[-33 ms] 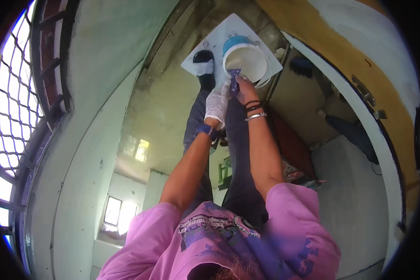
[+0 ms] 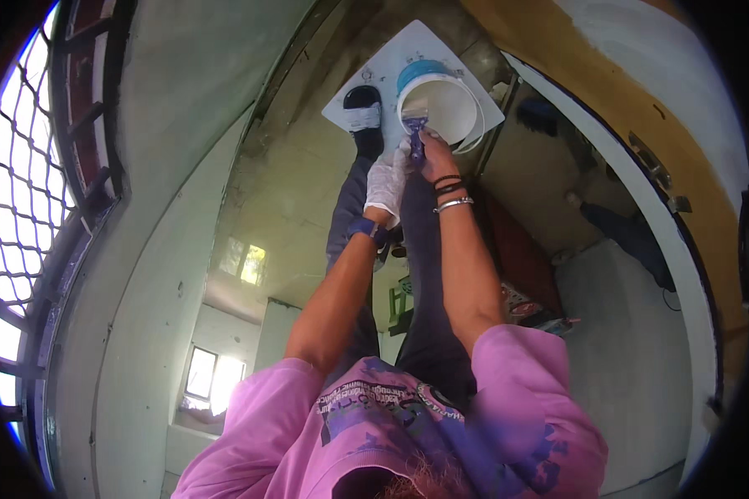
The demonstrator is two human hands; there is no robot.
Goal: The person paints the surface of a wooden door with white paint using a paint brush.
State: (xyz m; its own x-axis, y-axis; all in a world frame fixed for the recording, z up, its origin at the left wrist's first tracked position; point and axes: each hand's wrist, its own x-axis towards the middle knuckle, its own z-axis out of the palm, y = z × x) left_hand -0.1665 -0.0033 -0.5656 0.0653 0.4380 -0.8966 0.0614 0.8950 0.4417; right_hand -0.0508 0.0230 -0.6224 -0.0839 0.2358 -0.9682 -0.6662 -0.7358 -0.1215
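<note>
A purple-handled paintbrush [image 2: 416,137] is gripped in my bare right hand [image 2: 435,158]. Its pale bristle end reaches over the near rim into a white bucket [image 2: 453,108] with a blue outer side and a thin wire handle. My left hand [image 2: 386,181], in a whitish glove, is closed beside the brush handle at the bucket's near side. What its fingers hold is hidden. Under the bucket lies a smudged white square board [image 2: 416,41]. My foot in a black sandal [image 2: 362,98] rests on the board, left of the bucket.
A green wall [image 2: 175,108] and a window grille [image 2: 17,175] are on the left. To the right stands a door frame edge [image 2: 607,125] beside a yellow-brown panel with a latch [image 2: 653,162]. Beyond it another person's leg [image 2: 628,237] shows. A green stool [image 2: 399,303] stands behind my legs.
The brush has shifted slightly, and more of its bristle end shows inside the bucket. My right hand has moved a little upward and left; my left hand has barely moved.
</note>
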